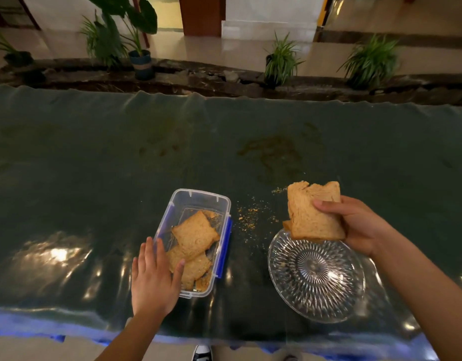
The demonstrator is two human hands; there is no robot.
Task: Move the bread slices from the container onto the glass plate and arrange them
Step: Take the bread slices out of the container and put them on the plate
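A clear plastic container (198, 198) with blue clips lies on the table, with a few brown bread slices (194, 237) inside. My left hand (153, 280) rests flat on its near left corner, fingers spread, holding nothing. To the right stands a cut-glass plate (315, 280) with nothing lying flat on it. My right hand (360, 225) grips a small stack of bread slices (312, 212) just above the plate's far rim, tilted, with the top corner torn.
The table (224, 142) has a dark green glossy cover. Crumbs (250, 217) lie scattered between the container and the plate. Potted plants (280, 62) stand on the floor beyond the far edge.
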